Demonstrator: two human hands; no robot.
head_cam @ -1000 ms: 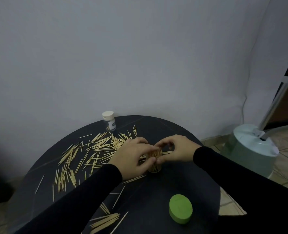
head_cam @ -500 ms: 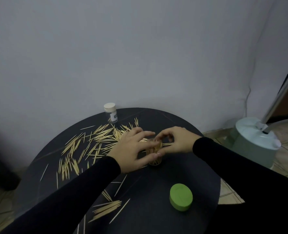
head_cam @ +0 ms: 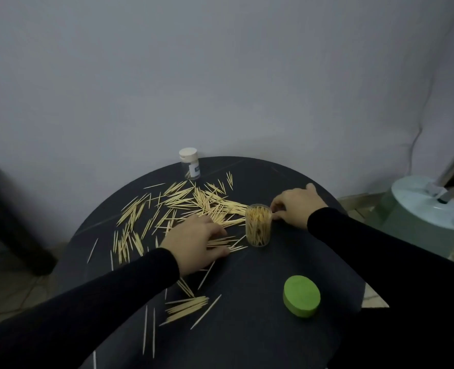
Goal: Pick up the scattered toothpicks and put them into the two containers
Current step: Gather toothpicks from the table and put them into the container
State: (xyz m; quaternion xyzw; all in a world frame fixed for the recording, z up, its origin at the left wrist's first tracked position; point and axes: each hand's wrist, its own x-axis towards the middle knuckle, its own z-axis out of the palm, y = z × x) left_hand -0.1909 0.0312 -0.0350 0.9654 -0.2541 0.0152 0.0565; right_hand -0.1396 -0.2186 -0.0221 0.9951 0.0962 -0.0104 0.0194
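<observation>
Pale grey wall backs a round dark bench (head_cam: pixel 287 342) strewn with toothpicks (head_cam: pixel 183 206).

By the look of it, the task is partly done. One clear container (head_cam: pixel 258 225) stands upright near the middle of the bench, packed close to its rim with toothpicks standing on end. A second container (head_cam: pixel 189 167), small and clear with a white cap on, stands at the far edge by the wall; what it holds cannot be told from here. A green lid (head_cam: pixel 301 296) lies near the front right, apart from both.

Much is left: a thick scatter spreads across the far left of the bench, a thinner trail runs down the left side, and a loose bunch lies at the front between the sleeves.

The left hand (head_cam: pixel 196 242) rests palm down on toothpicks just left of the full container, fingers curled over them; whether it has any pinched cannot be told. The right hand (head_cam: pixel 296 206) sits just right of the container's rim, fingers bent toward it, and its hold cannot be made out either.
</observation>
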